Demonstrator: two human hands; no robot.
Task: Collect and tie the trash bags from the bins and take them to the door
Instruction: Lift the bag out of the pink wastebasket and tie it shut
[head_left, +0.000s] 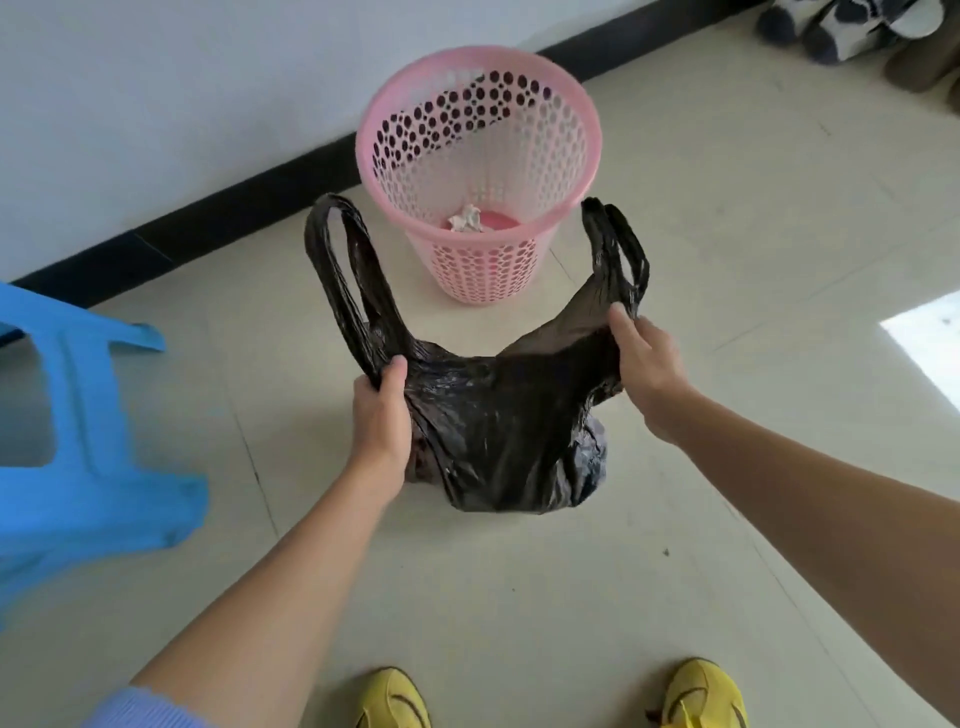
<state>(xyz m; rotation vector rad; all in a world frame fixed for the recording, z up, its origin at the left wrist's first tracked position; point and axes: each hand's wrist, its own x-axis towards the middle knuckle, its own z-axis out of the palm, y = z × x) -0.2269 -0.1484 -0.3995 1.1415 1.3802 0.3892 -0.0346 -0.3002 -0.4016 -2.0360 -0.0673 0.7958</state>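
Your left hand (382, 410) and right hand (647, 364) each gripped the limp, light-looking bag (509, 431) just below its handles (337, 270), likely the best hold for tying.

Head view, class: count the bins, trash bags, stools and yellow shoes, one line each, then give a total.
Bin: 1
Trash bag: 1
Stool: 1
Yellow shoes: 2
Total: 5
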